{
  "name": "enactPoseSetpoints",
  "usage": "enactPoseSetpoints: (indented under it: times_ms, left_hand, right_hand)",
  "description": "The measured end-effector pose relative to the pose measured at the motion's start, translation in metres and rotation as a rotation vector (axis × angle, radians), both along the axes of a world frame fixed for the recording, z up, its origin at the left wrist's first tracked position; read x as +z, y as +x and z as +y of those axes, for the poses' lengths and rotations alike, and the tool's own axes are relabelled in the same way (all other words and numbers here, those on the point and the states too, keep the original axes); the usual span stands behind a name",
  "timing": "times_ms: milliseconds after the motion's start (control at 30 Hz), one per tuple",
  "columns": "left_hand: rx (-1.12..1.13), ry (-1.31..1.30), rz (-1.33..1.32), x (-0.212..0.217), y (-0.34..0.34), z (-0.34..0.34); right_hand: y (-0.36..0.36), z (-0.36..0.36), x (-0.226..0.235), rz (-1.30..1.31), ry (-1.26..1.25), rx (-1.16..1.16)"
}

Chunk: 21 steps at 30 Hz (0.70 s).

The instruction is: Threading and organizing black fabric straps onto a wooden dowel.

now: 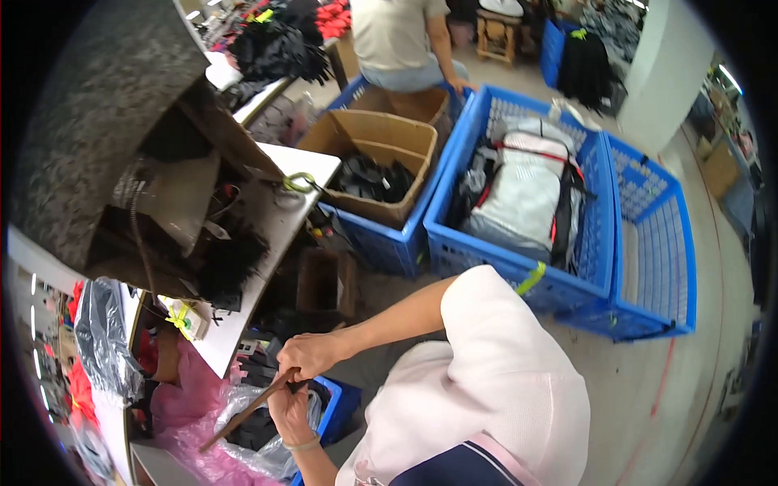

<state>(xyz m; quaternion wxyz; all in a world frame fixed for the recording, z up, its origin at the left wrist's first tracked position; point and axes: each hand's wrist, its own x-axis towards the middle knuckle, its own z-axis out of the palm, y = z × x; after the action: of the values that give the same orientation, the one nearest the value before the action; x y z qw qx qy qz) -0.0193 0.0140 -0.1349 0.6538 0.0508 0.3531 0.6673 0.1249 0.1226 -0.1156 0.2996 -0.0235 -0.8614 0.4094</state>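
Note:
My right hand (310, 356) is closed around the upper end of a long, thin brown strip (243, 415). It is stiff-looking and slants down to the left; I cannot make out its material. Just below, my left hand (289, 411), with a band at the wrist, is closed on the same strip near that end. Its fingers are partly hidden. Under both hands stands a blue bin (339, 409) with dark items and clear plastic inside. Pink plastic sheeting (190, 397) spreads beside it, below the strip's free end.
A white table (279, 219) carries a dark, open-fronted box-like housing (174, 186) on my left. Beyond are a cardboard box (373, 130) of black items, a blue crate (519, 271) holding a white-and-black backpack, and another blue crate (660, 243). A person (397, 36) sits at the back.

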Motion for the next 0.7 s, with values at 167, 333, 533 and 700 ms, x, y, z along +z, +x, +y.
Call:
enactPoseSetpoints:
  times_ms: [167,333,533,700]
  left_hand:
    - [-0.053,-0.108,-0.018,0.009,0.011,0.003]
    - [-0.132,-0.084,-0.036,-0.01,0.011,0.009]
    - [-0.348,0.019,0.469,-0.056,-0.019,-0.006]
    - [-0.162,0.089,0.198,0.001,0.072,0.017]
  right_hand:
    - [0.024,-0.004,-0.003,-0.074,-0.108,0.001]
    - [0.027,0.007,-0.023,-0.048,-0.225,0.106]
    - [0.028,-0.027,-0.026,-0.193,0.307,-0.192]
    - [0.058,-0.003,-0.035,-0.041,-0.279,-0.381]
